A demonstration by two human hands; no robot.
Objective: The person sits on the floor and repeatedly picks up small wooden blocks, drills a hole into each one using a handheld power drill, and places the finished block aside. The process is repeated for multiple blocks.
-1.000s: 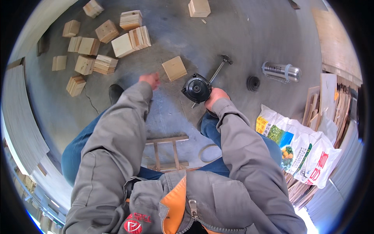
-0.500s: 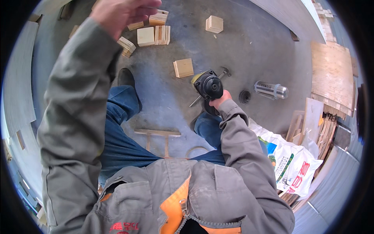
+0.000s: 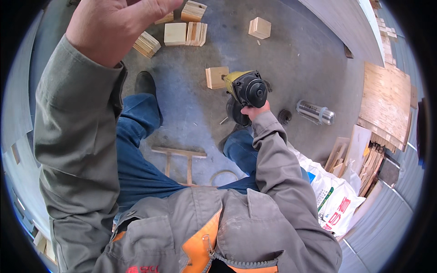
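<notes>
My right hand (image 3: 256, 112) is closed round the handle of a yellow and black nail gun (image 3: 248, 86), held above the floor with its nose pointing left. Just past that nose lies a pale square stack of wooden blocks (image 3: 215, 77). A hammer (image 3: 223, 120) on the floor is mostly hidden behind the gun. My left hand (image 3: 111, 27) is raised at the upper left, close to the camera. Its thumb stretches out to the right, and the upper edge cuts off the other fingers. Nothing shows in that hand.
More wooden blocks (image 3: 175, 34) lie at the far left, with a single one (image 3: 259, 28) farther right. A nail coil (image 3: 285, 117) and a steel flask (image 3: 315, 112) are on the floor at right. Beyond stand plywood sheets (image 3: 386, 100), a white sack (image 3: 334, 193) and wood strips (image 3: 371, 166).
The nail gun has tilted so its yellow body shows more, and moved slightly right and up, covering most of the hammer. My left hand has come lower and looks larger.
</notes>
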